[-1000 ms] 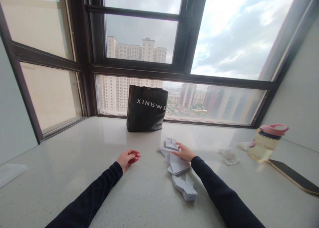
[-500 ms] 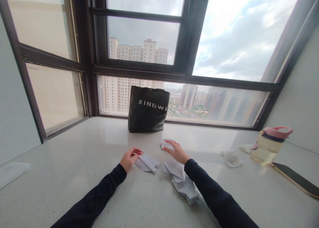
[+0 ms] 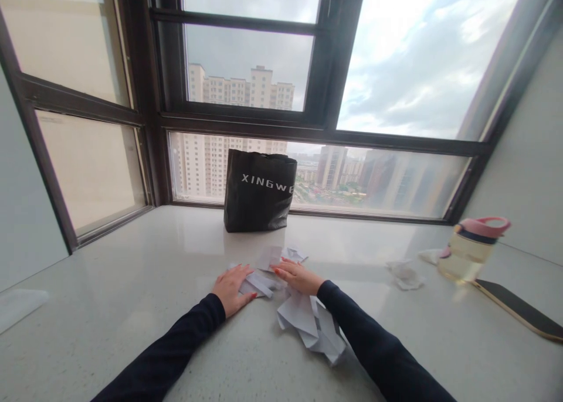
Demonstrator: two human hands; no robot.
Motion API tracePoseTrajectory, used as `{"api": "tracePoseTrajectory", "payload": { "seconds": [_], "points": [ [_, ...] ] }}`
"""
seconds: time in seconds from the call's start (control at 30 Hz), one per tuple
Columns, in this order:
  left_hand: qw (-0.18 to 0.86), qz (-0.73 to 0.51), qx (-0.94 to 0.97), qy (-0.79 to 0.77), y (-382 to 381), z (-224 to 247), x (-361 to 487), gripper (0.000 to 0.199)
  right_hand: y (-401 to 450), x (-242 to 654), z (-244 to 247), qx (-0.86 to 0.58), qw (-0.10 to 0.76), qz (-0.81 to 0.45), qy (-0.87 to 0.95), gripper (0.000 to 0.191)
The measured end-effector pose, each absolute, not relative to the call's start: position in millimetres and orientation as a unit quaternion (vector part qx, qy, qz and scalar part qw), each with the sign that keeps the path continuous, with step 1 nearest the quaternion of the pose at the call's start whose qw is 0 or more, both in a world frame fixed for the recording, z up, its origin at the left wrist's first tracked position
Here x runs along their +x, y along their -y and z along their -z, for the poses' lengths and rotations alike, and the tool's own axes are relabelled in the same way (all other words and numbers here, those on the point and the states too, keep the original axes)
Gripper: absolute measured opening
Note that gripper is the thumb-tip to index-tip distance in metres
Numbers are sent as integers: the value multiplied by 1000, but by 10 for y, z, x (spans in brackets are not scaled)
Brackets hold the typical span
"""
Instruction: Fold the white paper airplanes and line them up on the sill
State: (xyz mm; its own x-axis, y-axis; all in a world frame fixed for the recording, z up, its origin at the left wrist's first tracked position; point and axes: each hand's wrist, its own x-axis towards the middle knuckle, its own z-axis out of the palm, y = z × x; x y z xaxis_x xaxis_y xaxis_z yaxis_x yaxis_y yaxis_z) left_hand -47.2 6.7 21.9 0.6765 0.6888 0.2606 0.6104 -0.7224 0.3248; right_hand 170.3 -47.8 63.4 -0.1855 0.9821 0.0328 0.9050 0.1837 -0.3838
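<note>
My left hand lies palm down with its fingers stretched, resting on folded white paper pieces on the counter. Beside it, my right hand is also flat, its fingertips touching the edge of an upright-tilted white paper. Under and in front of my right wrist spreads a loose pile of folded papers. Another small folded paper lies just beyond the right fingers. What is beneath each palm is hidden.
A black bag with white lettering stands by the window. To the right are a crumpled tissue, a drink bottle with a pink lid and a dark phone. A white sheet lies far left.
My right hand has come down and back toward the left hand, onto the papers. My left hand has flattened. The papers have shifted closer together, and the view has moved slightly.
</note>
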Motion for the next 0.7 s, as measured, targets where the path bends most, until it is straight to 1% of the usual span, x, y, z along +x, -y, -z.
{"api": "tracePoseTrajectory", "payload": {
  "seconds": [0.07, 0.1, 0.17, 0.27, 0.33, 0.4, 0.47, 0.53, 0.63, 0.7],
  "points": [
    [107, -189, 906, -364, -73, -227, -479, 55, 530, 1707, -777, -606, 139, -141, 770, 50],
    [109, -196, 903, -366, -71, -229, -478, 54, 568, 1734, -853, -604, 139, -142, 772, 57],
    [111, -216, 896, -372, -56, -232, -468, 52, 658, 1815, -988, -618, 129, -157, 760, 76],
    [109, -248, 881, -388, -19, -256, -440, 47, 770, 1907, -1066, -674, 80, -224, 699, 102],
    [104, -263, 872, -398, 10, -291, -425, 45, 794, 1892, -1022, -700, 46, -258, 664, 112],
    [94, -266, 866, -414, 38, -336, -421, 42, 773, 1818, -937, -706, 32, -261, 657, 116],
    [83, -254, 860, -436, 55, -384, -431, 35, 731, 1722, -858, -695, 45, -250, 673, 114],
    [73, -246, 856, -450, 56, -430, -447, 24, 689, 1645, -811, -673, 67, -237, 697, 107],
    [62, -276, 851, -443, 41, -489, -472, 14, 643, 1599, -790, -651, 101, -228, 717, 88],
    [57, -321, 845, -423, 37, -521, -481, 14, 612, 1594, -790, -651, 134, -230, 711, 68]
  ]
}}
